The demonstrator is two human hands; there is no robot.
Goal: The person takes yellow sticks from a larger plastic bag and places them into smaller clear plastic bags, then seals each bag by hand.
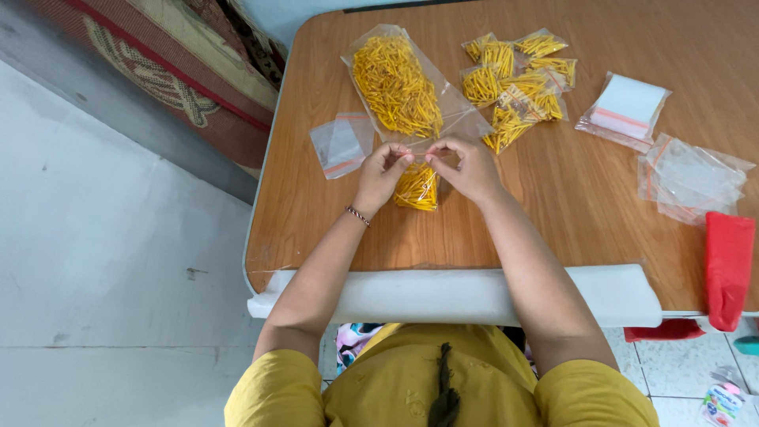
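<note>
Leftmost, empty zip bag [341,146] flat on wooden table [569,205]; left hand [381,175] and right hand [468,168] both pinching top edge of small zip bag of yellow sticks [417,188], near table's front edge; behind, large open bag of yellow sticks [399,83]; then pile of filled small bags [518,83]; stack of empty bags [628,107]; loose clear bags [689,178]; red cloth [727,269] far right.

Home: tiled floor [680,372], folded mattress [158,71]
</note>
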